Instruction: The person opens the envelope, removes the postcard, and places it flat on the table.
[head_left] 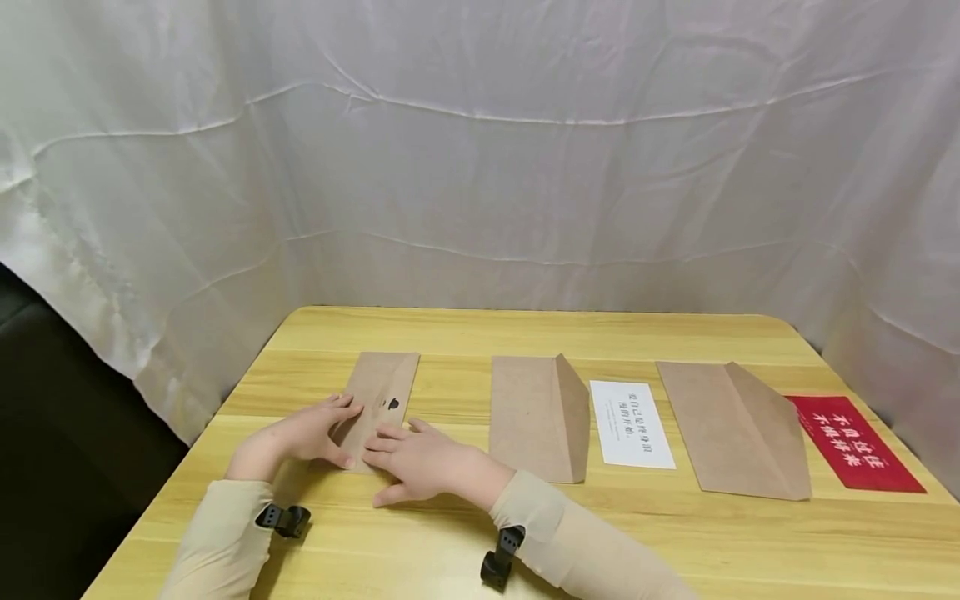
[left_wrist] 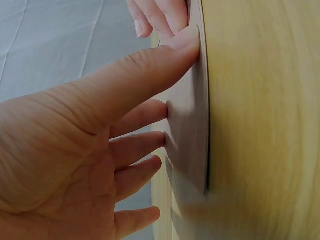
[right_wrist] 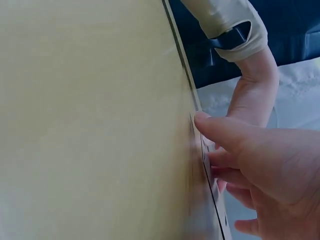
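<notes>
A brown paper envelope [head_left: 384,373] lies flat on the left part of the table, narrower than the two others, its flap folded down. A small black mark [head_left: 393,403] shows on its face. My left hand [head_left: 303,432] rests on its left side; in the left wrist view the thumb [left_wrist: 182,42] and fingertips touch the paper, spread apart. From the right, my right hand [head_left: 431,461] lies over the envelope's lower right part with extended fingers, its thumb out toward the table. The right palm hides the envelope's near right corner.
To the right lie two brown envelopes, a middle one [head_left: 525,417] and a far-right one [head_left: 720,433], with flaps unfolded. A white printed card [head_left: 630,425] sits between them. A red card [head_left: 858,442] with white writing lies by the wooden table's [head_left: 420,550] right edge.
</notes>
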